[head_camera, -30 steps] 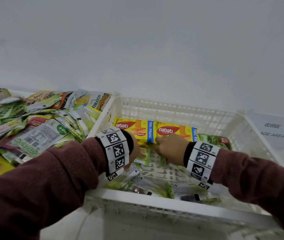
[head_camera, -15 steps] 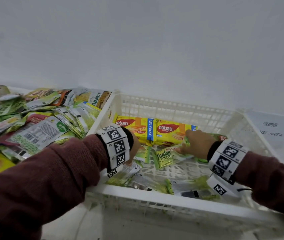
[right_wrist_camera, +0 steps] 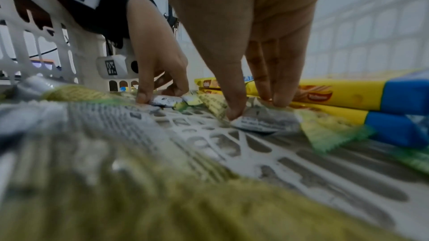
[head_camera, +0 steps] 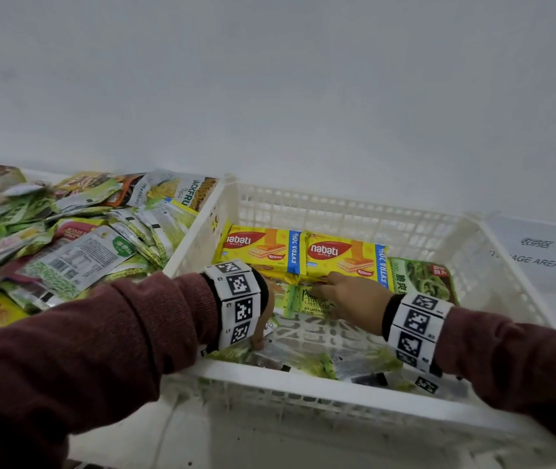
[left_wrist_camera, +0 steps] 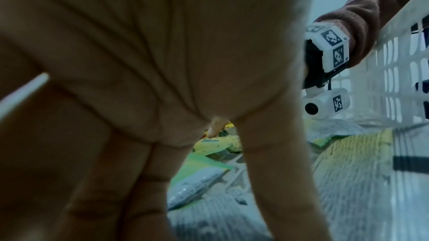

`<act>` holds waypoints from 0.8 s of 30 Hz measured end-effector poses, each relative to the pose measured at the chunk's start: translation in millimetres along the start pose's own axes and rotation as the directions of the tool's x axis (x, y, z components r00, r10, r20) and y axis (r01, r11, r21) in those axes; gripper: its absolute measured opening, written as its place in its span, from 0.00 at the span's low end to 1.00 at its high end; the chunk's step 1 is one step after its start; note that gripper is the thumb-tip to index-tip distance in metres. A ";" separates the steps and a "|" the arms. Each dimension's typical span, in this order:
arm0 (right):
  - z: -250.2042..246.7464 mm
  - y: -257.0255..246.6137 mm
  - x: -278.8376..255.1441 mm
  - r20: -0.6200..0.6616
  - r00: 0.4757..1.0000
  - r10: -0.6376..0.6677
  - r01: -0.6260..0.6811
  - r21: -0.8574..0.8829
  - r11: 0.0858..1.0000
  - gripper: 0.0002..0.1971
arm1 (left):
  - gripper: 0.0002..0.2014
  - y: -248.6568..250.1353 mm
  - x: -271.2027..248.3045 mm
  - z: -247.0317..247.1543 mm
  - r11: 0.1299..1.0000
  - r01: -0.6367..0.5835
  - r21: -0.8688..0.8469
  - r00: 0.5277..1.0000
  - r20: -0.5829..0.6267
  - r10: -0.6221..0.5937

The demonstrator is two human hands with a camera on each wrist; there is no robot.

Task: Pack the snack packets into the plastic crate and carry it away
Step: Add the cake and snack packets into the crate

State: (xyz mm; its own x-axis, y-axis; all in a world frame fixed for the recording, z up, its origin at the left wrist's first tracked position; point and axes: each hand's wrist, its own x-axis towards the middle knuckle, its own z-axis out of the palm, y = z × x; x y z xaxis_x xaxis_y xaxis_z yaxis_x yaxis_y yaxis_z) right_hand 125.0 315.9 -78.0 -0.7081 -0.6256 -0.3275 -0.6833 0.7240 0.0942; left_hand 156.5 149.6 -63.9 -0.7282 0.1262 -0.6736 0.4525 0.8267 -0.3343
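We have both hands down inside the white crate (head_camera: 347, 384), arranging what already lies there. Our right hand (head_camera: 354, 301) pinches a small green cake packet (head_camera: 307, 299) between thumb and fingertips, just in front of the yellow wafer packs (head_camera: 303, 255). Our left hand (right_wrist_camera: 160, 72) pinches a little silver-and-green packet (right_wrist_camera: 167, 100) near the crate's left wall.

These packets look light, thin and crinkly; the foil will likely slide under a flat palm, so we judge a pinch at a crimped end or edge the surest hold. The wafer packs seem stiffer and brittle inside, better taken across their flat width and laid down, not squeezed. The crate is rigid lattice plastic, and its rim is where we would take it with both hands for carrying.

Most packets still lie heaped in the pile (head_camera: 66, 245) on the desk left of the crate.

Half a second ago our right hand sat farther right, over the dark green packet (head_camera: 422, 275); it has come back left onto the cake packet. The left hand has dipped lower toward the floor of the crate.
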 end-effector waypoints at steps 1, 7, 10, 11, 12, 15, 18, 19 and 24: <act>-0.4 -1.2 1.8 0.000 1.000 -0.004 0.004 -0.018 1.000 0.27 | 0.29 -0.2 0.4 -0.1 1.000 0.002 -0.006 1.000 0.003 -0.002; 3.6 -4.2 -0.1 0.043 0.992 -0.115 0.118 -0.076 0.990 0.33 | 0.21 -3.4 -2.8 -2.2 0.993 0.018 -0.120 1.000 -0.019 -0.020; 14.1 -7.6 -1.6 0.193 0.973 -0.124 0.149 -0.121 0.981 0.38 | 0.20 -3.6 -5.3 -1.0 0.995 0.030 -0.094 0.999 -0.041 -0.034; 16.1 -8.1 -1.0 0.218 0.969 -0.115 0.146 -0.135 0.980 0.38 | 0.20 -3.2 -8.1 -1.5 0.997 0.037 -0.074 0.998 -0.051 -0.041; 17.1 -7.7 0.5 0.226 0.968 -0.113 0.148 -0.143 0.979 0.37 | 0.20 -2.8 -10.5 -3.4 0.998 0.039 -0.058 0.997 -0.059 -0.042; 6.6 -5.3 1.9 0.255 0.956 -0.142 0.167 -0.076 0.983 0.32 | 0.20 -1.0 -16.2 -11.3 0.997 0.040 -0.063 0.999 -0.015 -0.041; -14.9 1.7 -6.9 0.204 0.959 -0.197 0.175 0.120 0.977 0.30 | 0.18 -2.6 -21.9 -18.2 0.994 0.065 -0.087 0.998 -0.018 -0.067; -21.6 4.3 -12.3 0.166 0.964 -0.208 0.182 0.159 0.970 0.30 | 0.18 -5.5 -22.5 -19.3 0.992 0.049 -0.120 0.998 -0.029 -0.053; -20.9 2.0 -33.1 0.328 0.912 -0.245 0.180 0.216 0.960 0.28 | 0.13 -10.7 -36.6 -35.3 0.984 0.001 -0.177 0.999 0.041 0.007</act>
State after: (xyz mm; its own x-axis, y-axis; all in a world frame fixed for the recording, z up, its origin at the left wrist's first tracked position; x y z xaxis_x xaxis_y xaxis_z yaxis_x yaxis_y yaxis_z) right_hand 143.4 332.0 -47.3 -0.4202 -0.6526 -0.6305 -0.7445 0.6452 -0.1715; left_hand 160.1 155.5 -12.4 -0.7034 0.1090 -0.7024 0.3535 0.9110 -0.2126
